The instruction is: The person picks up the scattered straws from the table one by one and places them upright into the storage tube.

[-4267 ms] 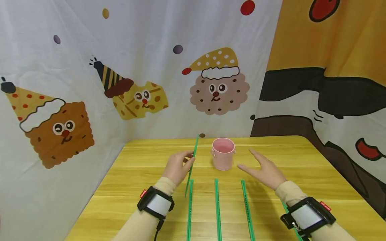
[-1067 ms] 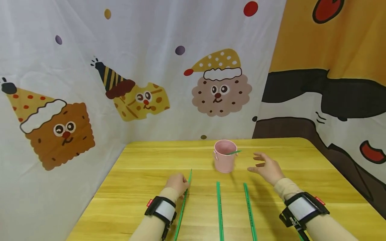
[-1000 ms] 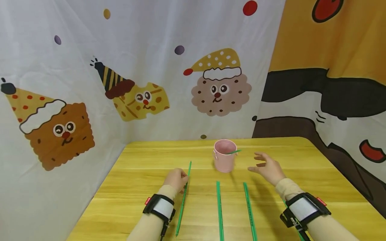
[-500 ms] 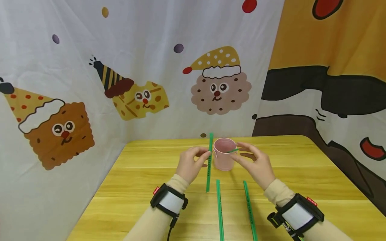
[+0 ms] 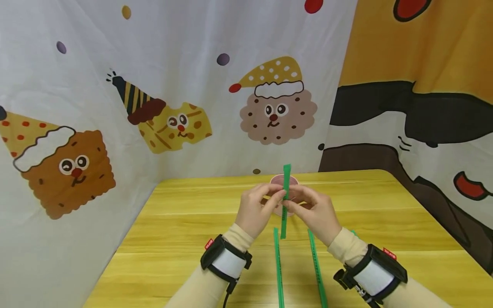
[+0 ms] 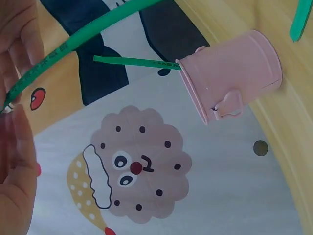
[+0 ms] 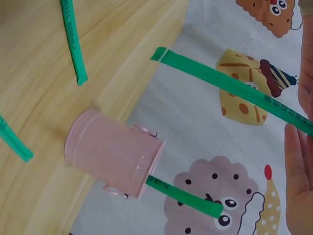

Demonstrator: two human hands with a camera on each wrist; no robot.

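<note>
A slim green wrapped straw (image 5: 286, 173) with dark print stands nearly upright before me, in front of the pink bucket (image 6: 234, 73). My left hand (image 5: 254, 209) pinches it near the middle between thumb and fingers. From the other side, my right hand (image 5: 317, 214) has its thumb and fingertips on the same straw. Both hands partly cover the bucket in the head view. Another green straw leans inside the bucket, its end (image 7: 186, 197) sticking out past the rim in both wrist views.
On the wooden table (image 5: 161, 239) lie more green straws: one in the middle (image 5: 279, 269), one to its right (image 5: 317, 269), and another mostly hidden behind the right forearm, its tip (image 5: 355, 233) showing. A cartoon-printed curtain (image 5: 185, 42) hangs behind the table.
A straw has gone into the bucket. My left hand picked up the leftmost table straw, raised it and brought it right, before the bucket. My right hand moved left and closed on it.
</note>
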